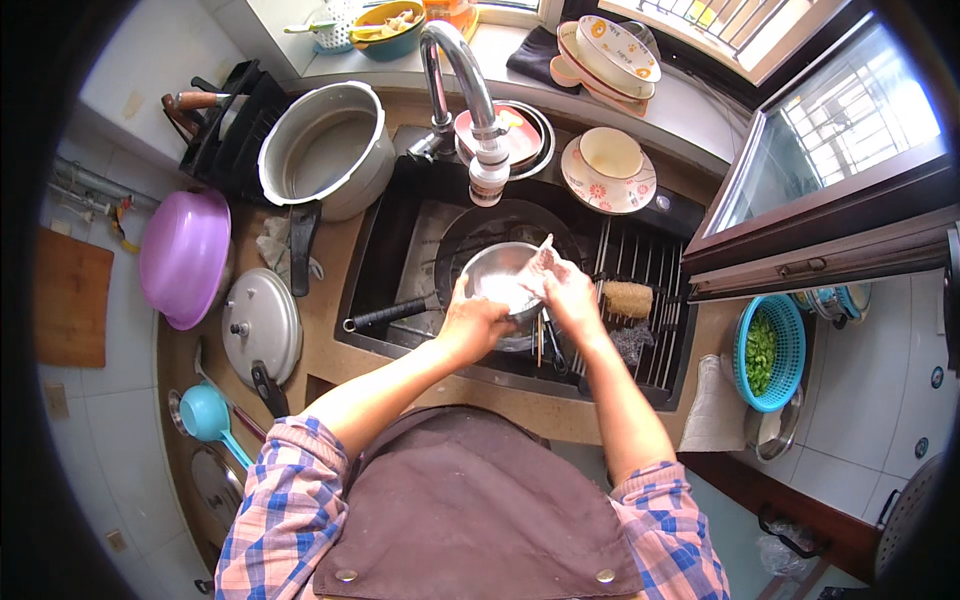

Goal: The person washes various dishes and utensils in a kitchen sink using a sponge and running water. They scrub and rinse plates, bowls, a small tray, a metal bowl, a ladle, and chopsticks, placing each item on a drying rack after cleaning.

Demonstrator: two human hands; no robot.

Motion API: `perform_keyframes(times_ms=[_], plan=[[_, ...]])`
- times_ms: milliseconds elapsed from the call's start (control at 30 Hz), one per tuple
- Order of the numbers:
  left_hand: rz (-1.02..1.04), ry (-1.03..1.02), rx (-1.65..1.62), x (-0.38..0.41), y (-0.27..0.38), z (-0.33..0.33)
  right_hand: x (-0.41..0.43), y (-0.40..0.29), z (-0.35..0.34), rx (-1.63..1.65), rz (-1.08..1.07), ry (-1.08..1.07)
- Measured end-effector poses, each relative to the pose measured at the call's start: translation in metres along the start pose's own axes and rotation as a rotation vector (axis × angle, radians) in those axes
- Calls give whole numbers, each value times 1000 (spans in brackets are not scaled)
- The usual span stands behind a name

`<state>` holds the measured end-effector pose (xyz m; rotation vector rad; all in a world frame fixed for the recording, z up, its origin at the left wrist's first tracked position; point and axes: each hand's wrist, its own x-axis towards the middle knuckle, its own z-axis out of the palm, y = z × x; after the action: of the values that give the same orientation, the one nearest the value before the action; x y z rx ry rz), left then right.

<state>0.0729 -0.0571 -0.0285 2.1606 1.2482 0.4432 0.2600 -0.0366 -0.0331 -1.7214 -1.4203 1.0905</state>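
A shiny metal bowl (487, 264) is tilted over the black sink, with my left hand (474, 324) gripping its near left rim. At its right side my right hand (574, 296) holds a crumpled pale cloth (541, 270) against the rim. Beneath the bowl lies a dark wok (457, 225), whose wrapped handle points left. Above it hangs the curved chrome faucet (457, 56) with a white filter nozzle. Chopsticks (538, 341) and a dark-handled utensil lie just below my hands.
A wire rack (660, 315) at the sink's right bears a loofah sponge (628, 299) and a steel scourer (632, 343). Left stand a pressure cooker pot (367, 180), its lid (259, 322) and a purple basin (184, 259). An open window (832, 135) juts in above a blue basket (795, 360).
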Motion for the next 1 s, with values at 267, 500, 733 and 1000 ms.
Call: perform_keyframes(times_ms=[267,500,733,1000], plan=[[-437,-135,-1283,-4,13,-21,14,-33,24,394,-128,100],[-480,-42,-1535,-9,9,-28,-3,-41,32,361,-110,162],[-563,3,-1797,-11,13,-17,19,-21,31,183,11,168],[-616,100,-2118,-19,-5,-8,-39,-61,51,-332,-522,358]])
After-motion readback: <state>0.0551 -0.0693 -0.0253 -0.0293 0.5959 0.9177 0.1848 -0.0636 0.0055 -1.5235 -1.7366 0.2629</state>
